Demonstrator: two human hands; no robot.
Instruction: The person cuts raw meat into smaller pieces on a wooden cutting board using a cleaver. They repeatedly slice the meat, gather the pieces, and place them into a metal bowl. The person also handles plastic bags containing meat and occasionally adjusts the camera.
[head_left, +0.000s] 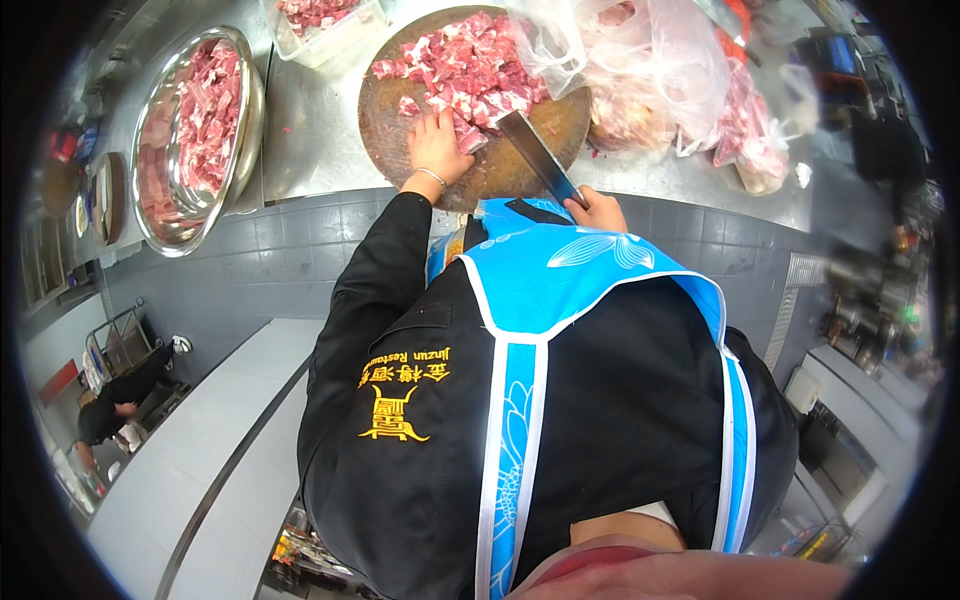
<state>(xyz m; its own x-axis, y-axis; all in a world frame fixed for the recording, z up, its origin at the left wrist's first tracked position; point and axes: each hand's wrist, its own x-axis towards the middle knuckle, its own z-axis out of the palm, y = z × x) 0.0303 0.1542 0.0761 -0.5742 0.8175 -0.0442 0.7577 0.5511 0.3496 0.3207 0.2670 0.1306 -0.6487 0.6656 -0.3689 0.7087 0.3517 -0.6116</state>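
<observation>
My right hand (602, 211) grips a cleaver (541, 155) by its handle, with the broad blade slanting up and left over a round wooden chopping board (386, 135). The blade's far end is close to the meat. My left hand (437, 150) rests on the board's near left part, its fingers against a strip of raw meat (470, 138). Behind both hands a large heap of cut raw meat chunks (472, 64) covers the far half of the board. One small meat piece (409, 106) lies apart at the left of the heap.
On the steel worktable (315, 142), a steel bowl (251, 142) of cut meat stands left and a clear plastic tub (330, 41) of meat at the back. Plastic bags (660, 67) of meat crowd the board's right side. Another blade (724, 21) lies behind them. A person (120, 405) is far left.
</observation>
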